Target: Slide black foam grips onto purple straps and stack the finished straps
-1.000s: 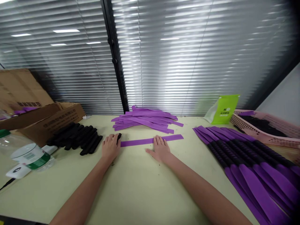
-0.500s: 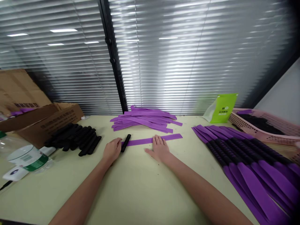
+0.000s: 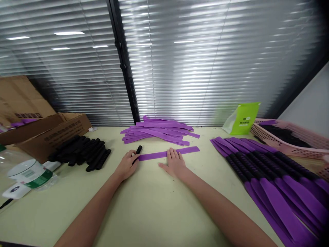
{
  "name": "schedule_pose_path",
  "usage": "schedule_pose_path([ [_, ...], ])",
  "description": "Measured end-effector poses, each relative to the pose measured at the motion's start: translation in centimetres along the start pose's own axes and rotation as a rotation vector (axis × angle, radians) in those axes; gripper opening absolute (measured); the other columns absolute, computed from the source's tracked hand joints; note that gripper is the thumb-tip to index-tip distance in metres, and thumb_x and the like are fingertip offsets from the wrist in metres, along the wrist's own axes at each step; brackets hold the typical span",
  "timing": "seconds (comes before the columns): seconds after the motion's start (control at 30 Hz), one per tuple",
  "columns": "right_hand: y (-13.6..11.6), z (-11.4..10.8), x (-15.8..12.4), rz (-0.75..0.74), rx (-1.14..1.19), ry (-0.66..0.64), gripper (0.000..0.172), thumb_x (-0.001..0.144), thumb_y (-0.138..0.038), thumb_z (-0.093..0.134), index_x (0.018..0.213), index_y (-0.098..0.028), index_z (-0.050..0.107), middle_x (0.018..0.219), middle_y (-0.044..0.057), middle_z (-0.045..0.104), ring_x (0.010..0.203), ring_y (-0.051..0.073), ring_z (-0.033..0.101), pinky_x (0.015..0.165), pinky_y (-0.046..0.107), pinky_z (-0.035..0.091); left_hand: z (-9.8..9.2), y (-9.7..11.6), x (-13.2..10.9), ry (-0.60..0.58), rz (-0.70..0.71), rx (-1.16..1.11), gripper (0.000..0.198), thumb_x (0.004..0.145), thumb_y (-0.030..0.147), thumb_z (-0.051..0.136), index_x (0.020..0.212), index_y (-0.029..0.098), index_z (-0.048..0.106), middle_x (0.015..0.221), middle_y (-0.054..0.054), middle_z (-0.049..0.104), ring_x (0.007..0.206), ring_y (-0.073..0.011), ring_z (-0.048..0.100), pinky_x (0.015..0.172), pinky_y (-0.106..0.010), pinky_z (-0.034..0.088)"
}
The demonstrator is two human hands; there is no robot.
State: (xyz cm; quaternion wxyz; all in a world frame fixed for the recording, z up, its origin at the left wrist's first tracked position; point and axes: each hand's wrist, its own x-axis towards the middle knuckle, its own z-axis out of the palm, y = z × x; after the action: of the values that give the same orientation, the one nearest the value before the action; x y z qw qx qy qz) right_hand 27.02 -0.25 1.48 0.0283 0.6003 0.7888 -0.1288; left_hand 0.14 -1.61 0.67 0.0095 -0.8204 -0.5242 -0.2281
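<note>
A single purple strip [image 3: 154, 155] lies flat across the pale table [image 3: 154, 206] in front of me. My left hand [image 3: 126, 165] is at its left end, fingers closed round a short black ribbed grip [image 3: 138, 150] that pokes out above my fingers. My right hand [image 3: 175, 164] lies flat and open on the middle of the strip, pressing it down.
A pile of loose purple strips [image 3: 158, 132] lies behind. Several black grips [image 3: 82, 152] are heaped at left beside cardboard boxes [image 3: 51, 132] and a plastic bottle [image 3: 23, 171]. Finished strips with black grips [image 3: 267, 171] fan out at right, near a pink basket [image 3: 295, 140] and green pouch [image 3: 244, 118].
My left hand has brought the black grip right to the strip's left end and closed over it. My right hand has stayed on the strip.
</note>
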Motion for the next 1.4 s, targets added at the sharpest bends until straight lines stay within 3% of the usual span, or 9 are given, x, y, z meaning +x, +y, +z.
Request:
schedule_pose_path([
  [0.23, 0.0, 0.1, 0.0, -0.003, -0.004, 0.007, 0.099, 0.08, -0.078, 0.005, 0.149, -0.007, -0.003, 0.155, 0.01, -0.01, 0.143, 0.026, -0.011, 0.115, 0.044, -0.003, -1.1, 0.8, 0.2, -0.027, -0.173, 0.094, 0.033, 0.091, 0.033, 0.038, 0.099, 0.018, 0.067, 0.098, -0.008, 0.056, 0.092, -0.0216, 0.058, 0.088, -0.036, 0.046],
  [0.4, 0.2, 0.4, 0.2, -0.009, -0.006, 0.012, 0.1, 0.08, -0.078, 0.005, 0.149, -0.006, -0.003, 0.155, 0.011, -0.01, 0.142, 0.025, -0.012, 0.115, 0.044, -0.004, -1.4, 0.8, 0.2, -0.03, -0.287, 0.151, 0.029, 0.088, 0.022, 0.035, 0.09, 0.018, 0.064, 0.096, -0.008, 0.056, 0.091, -0.0206, 0.058, 0.085, -0.034, 0.046],
  [0.67, 0.4, 0.7, 0.6, -0.021, 0.006, 0.014, 0.101, 0.079, -0.079, 0.005, 0.149, -0.007, -0.005, 0.155, 0.011, -0.012, 0.142, 0.026, -0.013, 0.114, 0.045, -0.005, -0.5, -0.4, 0.2, 0.031, -0.194, 0.046, 0.028, 0.08, 0.012, 0.035, 0.079, 0.018, 0.062, 0.099, -0.008, 0.054, 0.093, -0.0212, 0.056, 0.09, -0.036, 0.046],
  [0.87, 0.5, 0.9, 0.6, -0.016, 0.002, 0.011, 0.1, 0.079, -0.079, 0.004, 0.148, -0.008, -0.007, 0.155, 0.009, -0.013, 0.142, 0.025, -0.014, 0.114, 0.044, -0.006, -0.1, -0.7, 0.1, 0.043, -0.224, 0.071, 0.03, 0.081, 0.017, 0.041, 0.101, 0.019, 0.063, 0.114, -0.009, 0.049, 0.104, -0.0231, 0.054, 0.098, -0.04, 0.043],
  [1.0, 0.4, 0.7, 0.5, -0.012, -0.001, 0.005, 0.099, 0.08, -0.078, 0.005, 0.149, -0.008, -0.007, 0.155, 0.009, -0.013, 0.142, 0.025, -0.015, 0.114, 0.043, -0.007, -0.3, -0.3, 0.0, 0.085, -0.245, 0.052, 0.035, 0.084, 0.028, 0.046, 0.117, 0.02, 0.055, 0.119, -0.01, 0.047, 0.11, -0.0253, 0.051, 0.1, -0.043, 0.04],
  [1.17, 0.3, 0.6, 0.5, -0.012, -0.003, 0.004, 0.1, 0.079, -0.078, 0.005, 0.149, -0.007, -0.006, 0.155, 0.01, -0.013, 0.142, 0.025, -0.015, 0.114, 0.044, -0.006, -0.6, 0.2, -0.1, 0.161, -0.391, 0.078, 0.041, 0.089, 0.033, 0.04, 0.128, 0.02, 0.044, 0.121, -0.013, 0.048, 0.114, -0.0285, 0.05, 0.095, -0.045, 0.042],
  [1.3, 0.3, 0.5, 0.3, -0.016, -0.002, 0.006, 0.1, 0.079, -0.078, 0.004, 0.149, -0.006, -0.005, 0.155, 0.011, -0.012, 0.142, 0.026, -0.014, 0.114, 0.044, -0.006, -0.7, 0.6, -0.1, 0.047, -0.536, 0.135, 0.046, 0.088, 0.04, 0.04, 0.127, 0.016, 0.043, 0.118, -0.017, 0.052, 0.111, -0.0361, 0.05, 0.089, -0.053, 0.041],
  [1.4, 0.2, 0.4, 0.3, -0.009, -0.001, 0.004, 0.1, 0.079, -0.078, 0.004, 0.149, -0.007, -0.005, 0.155, 0.01, -0.013, 0.142, 0.025, -0.014, 0.114, 0.043, -0.006, -0.6, 1.0, 0.0, -0.024, -0.546, 0.104, 0.045, 0.089, 0.045, 0.038, 0.125, 0.019, 0.045, 0.114, -0.015, 0.055, 0.108, -0.036, 0.051, 0.09, -0.056, 0.038],
])
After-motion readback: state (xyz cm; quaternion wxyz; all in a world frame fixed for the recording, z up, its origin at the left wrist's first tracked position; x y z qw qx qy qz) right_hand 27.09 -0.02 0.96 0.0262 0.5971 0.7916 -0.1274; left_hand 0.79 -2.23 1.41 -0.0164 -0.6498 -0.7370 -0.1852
